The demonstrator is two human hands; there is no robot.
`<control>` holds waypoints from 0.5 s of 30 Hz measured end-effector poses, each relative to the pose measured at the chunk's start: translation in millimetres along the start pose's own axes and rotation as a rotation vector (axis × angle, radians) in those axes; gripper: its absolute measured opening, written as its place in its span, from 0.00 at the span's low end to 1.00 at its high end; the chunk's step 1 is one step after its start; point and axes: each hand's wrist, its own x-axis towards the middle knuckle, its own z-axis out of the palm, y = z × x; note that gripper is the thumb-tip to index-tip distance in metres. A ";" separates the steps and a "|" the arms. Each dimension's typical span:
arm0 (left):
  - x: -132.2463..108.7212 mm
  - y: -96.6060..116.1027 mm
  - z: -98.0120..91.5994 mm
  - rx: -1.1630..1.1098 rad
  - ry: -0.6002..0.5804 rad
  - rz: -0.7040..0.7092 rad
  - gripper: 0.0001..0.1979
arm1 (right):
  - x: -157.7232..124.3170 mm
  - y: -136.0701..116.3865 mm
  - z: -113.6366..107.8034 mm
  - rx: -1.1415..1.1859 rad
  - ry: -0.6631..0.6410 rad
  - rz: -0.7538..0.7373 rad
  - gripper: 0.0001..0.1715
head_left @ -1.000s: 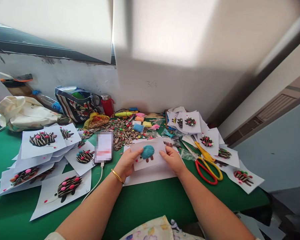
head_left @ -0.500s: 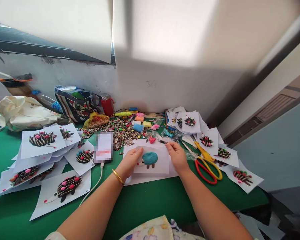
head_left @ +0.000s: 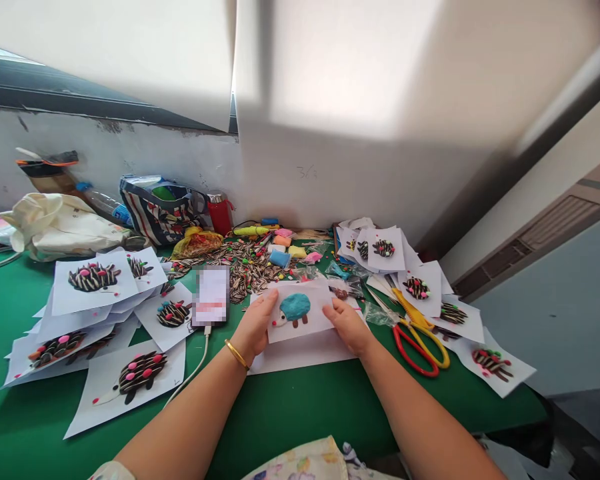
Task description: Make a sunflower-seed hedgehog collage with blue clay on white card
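A white paper card carries a hedgehog figure with a blue clay body, brown feet, and red and black dots at its snout. My left hand pinches the card's left edge, thumb on top. At the right edge, my right hand grips it the same way. The card is tilted above a larger white sheet on the table. Beyond the card lies a heap of sunflower seeds. The fingers beneath the card are hidden.
Finished-looking hedgehog cards pile up at left and right. Red and yellow scissors lie right of my right hand. A charging phone is left of my left hand. Clay packets, a striped bag and a red flask stand behind.
My right hand has come down onto the card's right edge. The card has risen and tilted off the sheet. The camera view has shifted slightly left.
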 end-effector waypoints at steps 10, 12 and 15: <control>-5.4 1.9 2.5 0.244 -0.174 0.066 0.20 | 2.5 1.6 0.6 0.032 0.177 0.039 0.25; -5.7 0.6 1.9 0.259 -0.181 0.086 0.21 | 1.4 1.1 2.2 0.041 0.150 0.033 0.24; -4.0 -3.5 0.4 0.261 -0.129 0.126 0.21 | -0.7 0.5 5.1 0.030 0.091 0.013 0.23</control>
